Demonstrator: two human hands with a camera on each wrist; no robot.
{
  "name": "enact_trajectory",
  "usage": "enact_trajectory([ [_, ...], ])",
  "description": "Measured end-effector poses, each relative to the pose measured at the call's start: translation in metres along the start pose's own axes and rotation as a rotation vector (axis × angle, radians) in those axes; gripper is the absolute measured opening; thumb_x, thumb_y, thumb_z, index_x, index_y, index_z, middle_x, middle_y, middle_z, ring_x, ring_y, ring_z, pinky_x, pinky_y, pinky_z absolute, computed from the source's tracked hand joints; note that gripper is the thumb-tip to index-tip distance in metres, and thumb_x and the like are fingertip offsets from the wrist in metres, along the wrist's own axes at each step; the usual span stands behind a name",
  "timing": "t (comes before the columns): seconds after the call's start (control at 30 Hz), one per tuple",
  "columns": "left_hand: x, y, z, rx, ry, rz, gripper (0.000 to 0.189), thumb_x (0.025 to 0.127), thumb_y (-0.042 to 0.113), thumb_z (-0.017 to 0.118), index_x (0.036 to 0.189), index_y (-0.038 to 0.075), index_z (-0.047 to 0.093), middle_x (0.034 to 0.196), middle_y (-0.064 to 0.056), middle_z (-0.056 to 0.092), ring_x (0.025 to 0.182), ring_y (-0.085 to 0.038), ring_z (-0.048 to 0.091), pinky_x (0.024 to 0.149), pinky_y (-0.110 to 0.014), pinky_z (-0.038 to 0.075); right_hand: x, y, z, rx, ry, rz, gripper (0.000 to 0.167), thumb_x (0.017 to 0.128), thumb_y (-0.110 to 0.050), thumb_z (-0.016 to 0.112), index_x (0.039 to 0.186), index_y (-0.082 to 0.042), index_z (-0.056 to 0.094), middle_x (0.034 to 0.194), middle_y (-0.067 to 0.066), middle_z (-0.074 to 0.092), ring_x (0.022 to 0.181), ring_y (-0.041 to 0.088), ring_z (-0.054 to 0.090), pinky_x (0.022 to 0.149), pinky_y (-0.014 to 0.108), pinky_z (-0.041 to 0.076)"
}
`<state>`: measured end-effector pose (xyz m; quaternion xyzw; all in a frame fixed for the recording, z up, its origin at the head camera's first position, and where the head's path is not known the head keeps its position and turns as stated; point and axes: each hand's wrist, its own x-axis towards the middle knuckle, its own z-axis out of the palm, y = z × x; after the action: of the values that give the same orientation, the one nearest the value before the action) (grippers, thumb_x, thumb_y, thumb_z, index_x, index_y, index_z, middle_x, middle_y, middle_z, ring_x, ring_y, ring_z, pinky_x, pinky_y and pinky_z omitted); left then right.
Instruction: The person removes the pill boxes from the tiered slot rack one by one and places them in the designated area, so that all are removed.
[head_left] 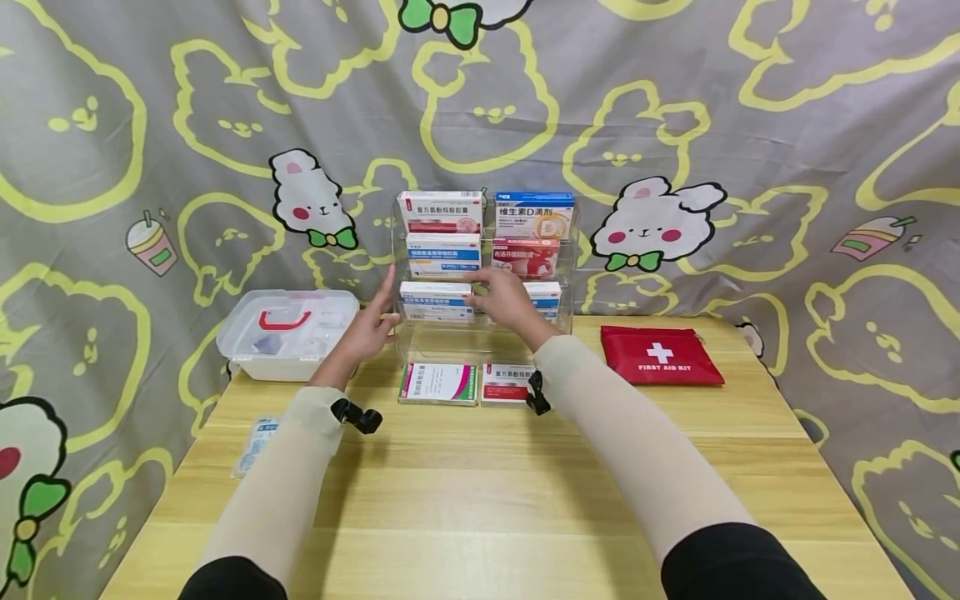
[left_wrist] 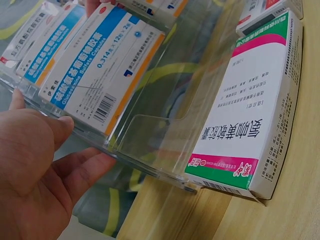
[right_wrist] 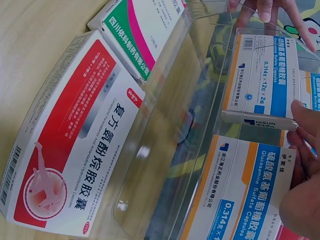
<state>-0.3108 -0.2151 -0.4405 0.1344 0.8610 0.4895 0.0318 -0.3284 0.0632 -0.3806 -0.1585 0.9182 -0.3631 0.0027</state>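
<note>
A clear rack [head_left: 450, 340] holds several upright medicine boxes in two columns. My left hand [head_left: 367, 329] rests at the rack's left edge, thumb toward the front and fingers extended along the side. With my right hand [head_left: 510, 300] I pinch the upper right corner of a blue-and-white glucosamine capsule box [head_left: 437, 305] in the third row. That box stands in its slot, its label facing out in the left wrist view. A matching glucosamine box [right_wrist: 240, 195] stands in the neighbouring slot, partly behind my right hand in the head view.
Below the rack lie a green-and-white box [head_left: 438, 384] and a red-and-white box [head_left: 506, 385]. A lidded plastic case [head_left: 288, 337] stands left, near a small blue-and-white packet [head_left: 257, 437]. A red first aid pouch [head_left: 660, 356] lies right. Patterned cloth [head_left: 487, 108] hangs behind.
</note>
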Motion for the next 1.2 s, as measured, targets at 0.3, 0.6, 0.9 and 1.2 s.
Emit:
enact_trajectory([
  [0.3, -0.0014, 0.0002, 0.0006, -0.013, -0.001, -0.001, 0.089, 0.11, 0.006, 0.043, 0.155, 0.065, -0.007, 0.168, -0.026, 0.018, 0.145, -0.048, 0.04, 0.097, -0.057, 0.055, 0.0, -0.0006, -0.0009, 0.018, -0.008, 0.005, 0.046, 0.096, -0.021, 0.076, 0.14, -0.017, 0.066, 0.144, 0.005, 0.062, 0.133, 0.025, 0.057, 0.11, 0.041, 0.049],
  [0.6, -0.0023, 0.0008, 0.0007, -0.007, 0.003, -0.006, 0.089, 0.11, 0.006, 0.043, 0.154, 0.066, -0.008, 0.167, -0.027, 0.018, 0.144, -0.048, 0.04, 0.098, -0.056, 0.055, 0.0018, -0.0025, -0.0004, 0.006, -0.008, 0.001, 0.044, 0.095, -0.02, 0.076, 0.138, -0.015, 0.068, 0.138, 0.005, 0.066, 0.13, 0.025, 0.059, 0.111, 0.04, 0.049],
  [0.9, -0.0029, 0.0006, 0.0003, 0.0, 0.006, -0.006, 0.089, 0.11, 0.006, 0.043, 0.156, 0.063, -0.008, 0.167, -0.027, 0.019, 0.142, -0.049, 0.042, 0.097, -0.055, 0.056, 0.0024, -0.0027, 0.0004, -0.004, -0.001, 0.008, 0.037, 0.097, -0.019, 0.075, 0.132, -0.012, 0.07, 0.136, 0.006, 0.066, 0.128, 0.025, 0.059, 0.111, 0.04, 0.048],
  [1.2, -0.0044, 0.0021, -0.0004, 0.008, 0.004, -0.003, 0.089, 0.11, 0.007, 0.044, 0.156, 0.063, -0.008, 0.167, -0.027, 0.019, 0.14, -0.049, 0.045, 0.095, -0.054, 0.057, 0.001, -0.0025, -0.0015, 0.083, 0.005, 0.03, 0.033, 0.097, -0.017, 0.073, 0.13, -0.012, 0.069, 0.133, 0.006, 0.067, 0.125, 0.025, 0.06, 0.108, 0.04, 0.05],
])
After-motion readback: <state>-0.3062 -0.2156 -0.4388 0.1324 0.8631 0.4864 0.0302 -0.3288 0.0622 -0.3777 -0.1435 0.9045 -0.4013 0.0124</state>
